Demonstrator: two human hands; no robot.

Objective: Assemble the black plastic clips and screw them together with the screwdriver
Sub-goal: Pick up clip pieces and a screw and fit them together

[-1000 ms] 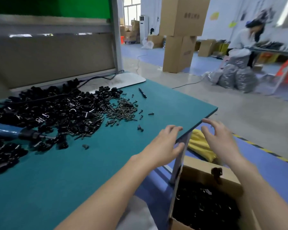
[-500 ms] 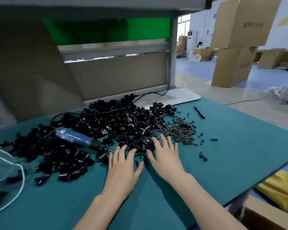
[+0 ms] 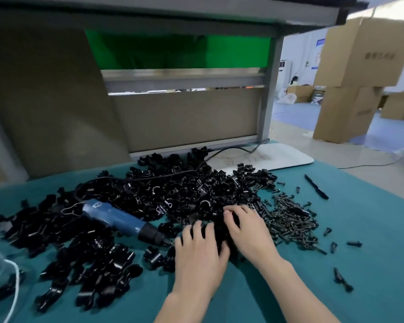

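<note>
A big heap of loose black plastic clips (image 3: 184, 192) covers the middle of the teal table (image 3: 371, 252). My left hand (image 3: 198, 255) lies on the heap's near edge, fingers spread over clips. Right beside it, my right hand (image 3: 247, 231) curls its fingers into a clump of clips between the two hands. What the fingers hold is hidden. A blue electric screwdriver (image 3: 117, 220) lies left of my hands, its black tip pointing at my left hand. Dark screws (image 3: 289, 220) are piled just right of my right hand.
More black clips (image 3: 91, 271) are spread at the front left, and a white cord (image 3: 12, 283) lies by the left edge. A black pen (image 3: 316, 186) and a white board (image 3: 278, 157) lie at the back right. Stray screws dot the right side. Cardboard boxes (image 3: 350, 89) stand beyond.
My hands came from the table's right edge to the clip heap. They went from lying flat in front of it to reaching into it, the right fingers now curled.
</note>
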